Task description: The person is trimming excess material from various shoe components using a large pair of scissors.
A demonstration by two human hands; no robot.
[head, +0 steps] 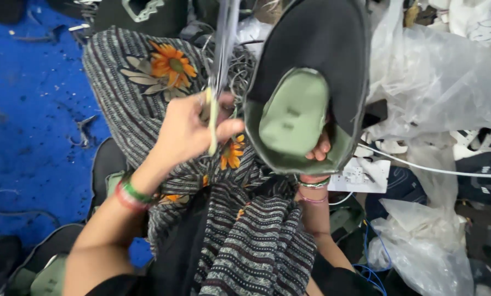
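The right hand (pixel 318 156) grips a black fabric shoe upper with a sage-green padded lining (pixel 306 82) from below, fingers curled into its rim, tilting the opening toward the face so the inner edge shows. The left hand (pixel 188 131) is closed on the yellow-green handles of a pair of scissors (pixel 218 66), blades pointing away, just beside the shoe upper. Both hover over a lap draped in grey striped cloth with orange flowers (pixel 147 82). Crumpled clear plastic bags (pixel 437 71) lie at the right, blue floor (pixel 32 109) at the left.

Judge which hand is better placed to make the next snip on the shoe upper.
Probably the left hand: it grips the scissors beside the shoe upper. The right hand is busy holding that upper from beneath.
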